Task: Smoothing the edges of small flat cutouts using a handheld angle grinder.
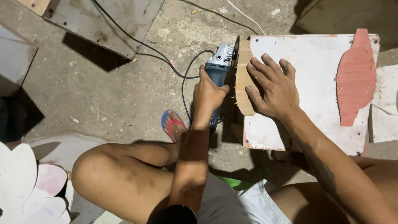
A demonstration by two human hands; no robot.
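An angle grinder (pixel 219 79) with a blue body and a grey head is gripped in the left hand (pixel 207 93), the fingers wrapped tightly round its body. Its dark disc (pixel 237 50) stands on edge at the far end, right against the left edge of a curved wooden piece (pixel 243 81). This bare wooden piece lies on the left part of a white board (pixel 315 62) and overhangs its left edge. The right hand (pixel 274 87) is laid flat on the wooden piece and the board, fingers spread wide and pointing left and far, holding nothing but pressing down. A black cord (pixel 182 79) runs from the grinder's near end and loops across the concrete floor (pixel 103 91) toward the far left.

On the right part of the white board a red-painted curved shape (pixel 355 79) is seen, well apart from the hands. A blue and red sandal (pixel 172 124) on a foot rests on the floor just near the left hand, to its left. Grey panels (pixel 107 20) lie on the floor at the far left. Pale flower-shaped cutouts (pixel 29 186), white and pink, are seen at the near left corner, beside the bent knee.
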